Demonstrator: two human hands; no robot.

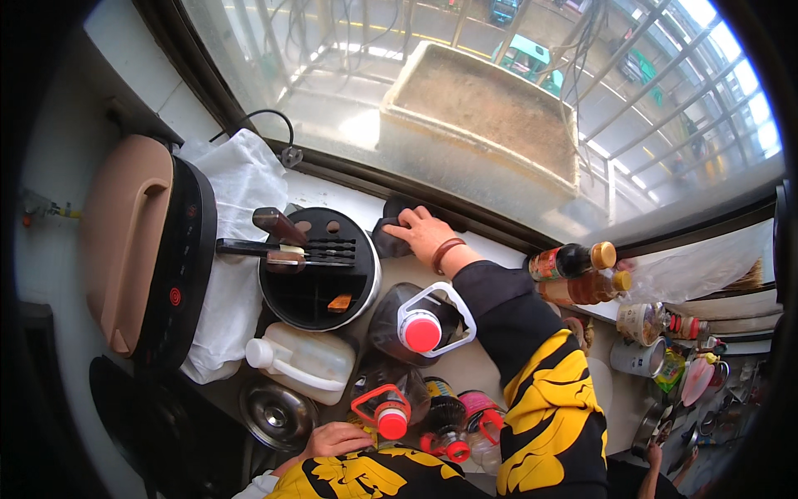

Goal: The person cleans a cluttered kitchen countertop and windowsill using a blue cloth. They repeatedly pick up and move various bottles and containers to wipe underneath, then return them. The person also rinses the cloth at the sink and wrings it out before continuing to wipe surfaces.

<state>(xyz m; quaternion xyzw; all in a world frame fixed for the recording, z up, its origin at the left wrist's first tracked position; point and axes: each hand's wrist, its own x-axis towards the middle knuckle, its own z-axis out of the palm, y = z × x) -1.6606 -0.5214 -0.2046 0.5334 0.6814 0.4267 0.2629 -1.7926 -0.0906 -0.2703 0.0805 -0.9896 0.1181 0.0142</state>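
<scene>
My right hand (430, 240) reaches to the window sill and has its fingers on a small black object (393, 240), whose kind I cannot make out. Just left of it stands a round knife holder (321, 299) with a black top, several knives and an orange piece in it. Below my right forearm is a large plastic jug (399, 324) with a red cap and white handle. My left hand (336, 440) lies low at the counter's front, between a steel pot lid (278, 415) and a red-handled bottle (393, 405). Its fingertips are near something yellow, partly hidden.
A white jug (305, 365) lies near the knife holder. At left, a pink-and-black electric griddle (149, 249) stands upright against white plastic sheeting (237, 299). Sauce bottles (567, 262) line the sill at right. Another person's hand (653, 455) shows at lower right, near pans.
</scene>
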